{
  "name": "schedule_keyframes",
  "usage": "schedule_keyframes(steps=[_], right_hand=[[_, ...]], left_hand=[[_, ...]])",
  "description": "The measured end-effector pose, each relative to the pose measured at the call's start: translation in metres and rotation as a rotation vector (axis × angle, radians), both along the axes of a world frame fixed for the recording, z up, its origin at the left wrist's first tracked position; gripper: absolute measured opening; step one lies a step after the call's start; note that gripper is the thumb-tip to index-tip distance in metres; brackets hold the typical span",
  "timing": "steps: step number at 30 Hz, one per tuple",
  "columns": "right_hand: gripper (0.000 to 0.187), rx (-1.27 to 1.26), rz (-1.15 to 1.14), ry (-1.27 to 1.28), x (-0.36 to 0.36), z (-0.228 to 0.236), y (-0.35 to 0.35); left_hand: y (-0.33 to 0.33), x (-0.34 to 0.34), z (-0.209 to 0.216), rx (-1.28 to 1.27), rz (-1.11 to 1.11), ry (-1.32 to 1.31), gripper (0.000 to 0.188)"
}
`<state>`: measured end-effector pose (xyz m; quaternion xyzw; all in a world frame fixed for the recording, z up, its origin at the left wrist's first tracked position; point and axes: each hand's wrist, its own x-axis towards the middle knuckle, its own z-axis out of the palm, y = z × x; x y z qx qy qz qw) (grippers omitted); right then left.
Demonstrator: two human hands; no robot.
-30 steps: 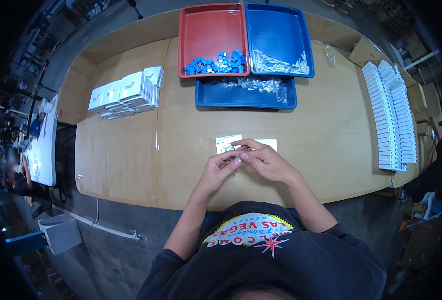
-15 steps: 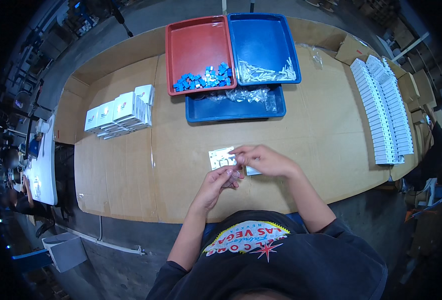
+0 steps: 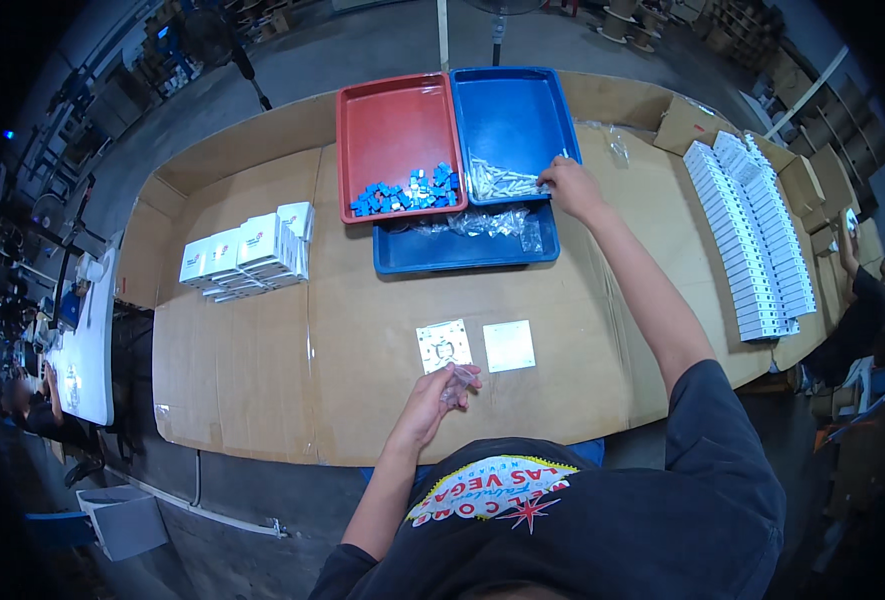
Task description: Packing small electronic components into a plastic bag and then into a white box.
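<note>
Head view: the hands part, one at the tray, one at the bag

Half a second earlier both hands meet at the near middle of the cardboard table top [image 3: 232,385]; now they are well apart. The right hand [image 3: 568,187] has moved to the near right corner of the far blue tray [image 3: 507,105], where white sticks [image 3: 497,182] lie heaped. The left hand [image 3: 426,408] stays near the body with a crumpled clear bag [image 3: 456,388]. By judgement, the work is now divided: one hand keeps the bag, the other is at the sticks. The withdrawal also uncovers a plain white square [image 3: 509,345], lying just right of a patterned white square [image 3: 442,340].

Pose: the right arm stretches forward, its hand angled down and left over the tray edge, fingers bent and close together; whether they grip a stick cannot be told. The left forearm slants up from the near edge; thumb and fingers close on the bag, just nearer than the patterned square.

Surroundings: a red tray [image 3: 394,125] with blue blocks [image 3: 402,195] stands left of the far blue tray, and a nearer blue tray [image 3: 462,268] holds clear packets [image 3: 502,224].
</note>
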<state>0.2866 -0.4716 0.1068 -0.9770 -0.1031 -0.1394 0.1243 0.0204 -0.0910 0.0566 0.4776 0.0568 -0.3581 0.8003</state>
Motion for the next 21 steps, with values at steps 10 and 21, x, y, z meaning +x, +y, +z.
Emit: schedule_keyframes(steps=[10,21], right_hand=[[0.014,-0.107,0.064,0.066,0.026,-0.003,-0.005],[0.014,-0.125,0.175,0.057,0.031,-0.011,-0.014]], left_hand=[[0.009,-0.007,-0.001,0.05,0.028,-0.01,0.045],[0.004,-0.004,-0.001,0.062,0.011,-0.001,0.045]])
